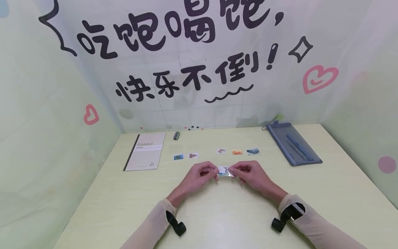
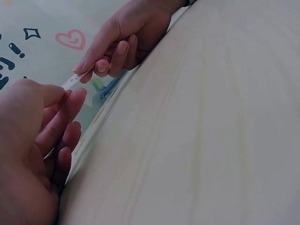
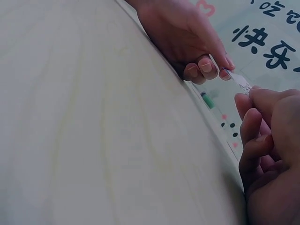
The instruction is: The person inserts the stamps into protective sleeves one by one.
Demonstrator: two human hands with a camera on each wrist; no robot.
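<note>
A small printed picture card (image 1: 224,169), white with a dark figure and a blue strip along its lower edge, is held out between both hands over the table. My left hand (image 1: 199,175) pinches its left end between thumb and index finger. At the opposite end, the thumb and index finger of my right hand (image 1: 252,175) pinch it too. Seen from the left wrist, the card (image 2: 74,80) appears nearly edge-on; from the right wrist its pale face (image 3: 240,80) shows. The other fingers of both hands are loosely curled beneath.
Beyond the hands lie several similar cards in a row, among them a green-blue one (image 1: 178,157), an orange one (image 1: 237,152) and a blue one (image 1: 253,151). A notebook (image 1: 144,157) lies left, a small dark block (image 1: 176,135) behind, a blue zip pouch (image 1: 280,138) right.
</note>
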